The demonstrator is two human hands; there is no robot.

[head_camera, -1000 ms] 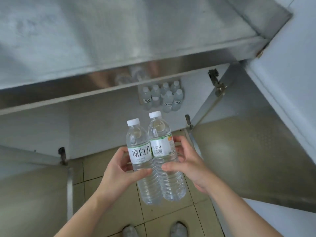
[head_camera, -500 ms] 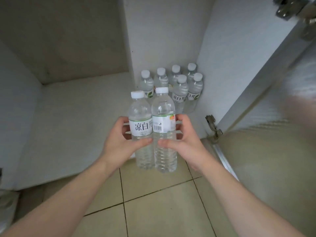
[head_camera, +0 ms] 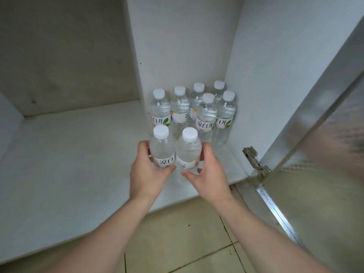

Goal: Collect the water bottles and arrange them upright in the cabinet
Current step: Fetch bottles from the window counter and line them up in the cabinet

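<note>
Two clear water bottles with white caps stand upright side by side over the cabinet floor [head_camera: 69, 154]. My left hand [head_camera: 146, 172] grips the left bottle [head_camera: 162, 149]. The right bottle [head_camera: 188, 151] is held by my right hand [head_camera: 209, 172]. Both hands curl round the bottles' lower halves, so their bases are hidden. Just behind them, several more bottles [head_camera: 205, 115] stand upright in two rows against the cabinet's back right corner.
The white cabinet has a back panel and a right side wall [head_camera: 256, 75]. Its metal-faced door [head_camera: 325, 174] stands open at the right, with a hinge [head_camera: 256, 164] at the corner. Beige floor tiles [head_camera: 177, 243] lie in front.
The view has dropped from the counter edge into the cabinet. Both hands carried the two bottles forward and down, from over the floor tiles to over the cabinet floor, close to the standing rows.
</note>
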